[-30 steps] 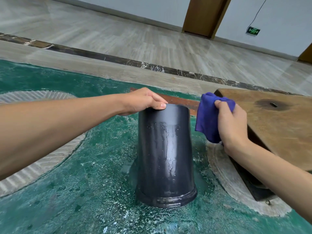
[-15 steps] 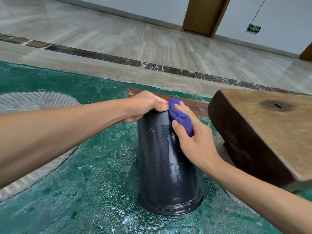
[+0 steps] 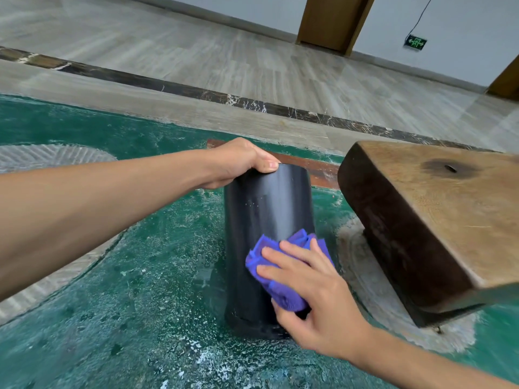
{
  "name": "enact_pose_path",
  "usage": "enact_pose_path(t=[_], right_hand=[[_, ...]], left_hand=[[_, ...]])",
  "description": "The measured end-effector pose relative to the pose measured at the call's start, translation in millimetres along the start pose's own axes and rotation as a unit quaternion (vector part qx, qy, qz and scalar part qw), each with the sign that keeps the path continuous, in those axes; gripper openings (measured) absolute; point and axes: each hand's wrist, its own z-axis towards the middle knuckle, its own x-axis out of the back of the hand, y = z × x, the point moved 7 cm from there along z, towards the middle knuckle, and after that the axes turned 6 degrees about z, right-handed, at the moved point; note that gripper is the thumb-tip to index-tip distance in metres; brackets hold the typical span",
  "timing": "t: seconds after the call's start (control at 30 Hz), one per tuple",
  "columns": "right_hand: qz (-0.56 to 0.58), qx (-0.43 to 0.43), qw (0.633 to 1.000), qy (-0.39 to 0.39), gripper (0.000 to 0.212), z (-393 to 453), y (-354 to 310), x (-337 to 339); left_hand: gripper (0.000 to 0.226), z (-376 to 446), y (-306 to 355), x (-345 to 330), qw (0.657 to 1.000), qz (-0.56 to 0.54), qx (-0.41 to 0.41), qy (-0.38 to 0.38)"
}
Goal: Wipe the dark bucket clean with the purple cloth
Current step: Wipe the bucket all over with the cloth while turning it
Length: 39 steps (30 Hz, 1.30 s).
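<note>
Nearest the camera, on the wet green floor (image 3: 118, 318), the right hand (image 3: 317, 301) presses the purple cloth (image 3: 269, 279) flat against the lower side of the dark bucket (image 3: 266, 217), its fingers stretched over the bunched fabric and the thumb reaching down near the bucket's rim. That bucket stands upside down, its long axis upright with a slight lean, its wider rimmed mouth on the floor and its closed base pointing up. White foam or residue speckles the green surface around it, and a few pale spots dot the bucket's upper side. Higher up, the left hand (image 3: 238, 164) grips the upturned base at its left edge, fingers curled over the top and the thumb against the side. Just right of the bucket, a thick dark wooden block (image 3: 438, 220) with a dark hole in its top overhangs a pale patch of floor. Beyond the green area runs a dark marble strip (image 3: 252, 103), then pale tiles up to a wall bearing a small green sign (image 3: 415, 42) whose writing is too small to read.
</note>
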Motion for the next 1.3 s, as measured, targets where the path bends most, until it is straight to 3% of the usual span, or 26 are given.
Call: enact_pose_path(t=[0.27, 0.4, 0.5, 0.6, 0.7, 1.0, 1.3], right_hand=[[-0.018, -0.027, 0.997, -0.065, 0.055, -42, -17, -3], [-0.005, -0.064, 0.994, -0.090, 0.042, -41, -18, 14], [0.060, -0.145, 0.978, -0.135, 0.024, -22, -1, 41], [0.203, -0.207, 0.954, -0.072, 0.018, 4, 22, 77], [0.265, -0.219, 0.939, -0.024, 0.025, 34, 33, 104], [0.157, -0.220, 0.963, -0.016, 0.037, 104, 51, 122], [0.164, -0.202, 0.963, -0.070, 0.052, 112, 57, 111]], left_hand=[[0.014, -6, 3, 5, 0.999, 0.024, 0.016, 0.018], [0.009, -11, 10, 1, 0.998, 0.055, 0.019, 0.031], [0.016, -14, 16, -6, 0.995, 0.093, 0.009, 0.030], [0.025, -18, 22, -15, 0.992, 0.128, -0.006, 0.009], [0.024, -18, 30, -25, 0.988, 0.154, -0.022, -0.007], [0.014, -27, 38, -31, 0.990, 0.142, -0.018, 0.008], [0.028, -42, 21, -21, 0.990, 0.125, -0.030, -0.050]])
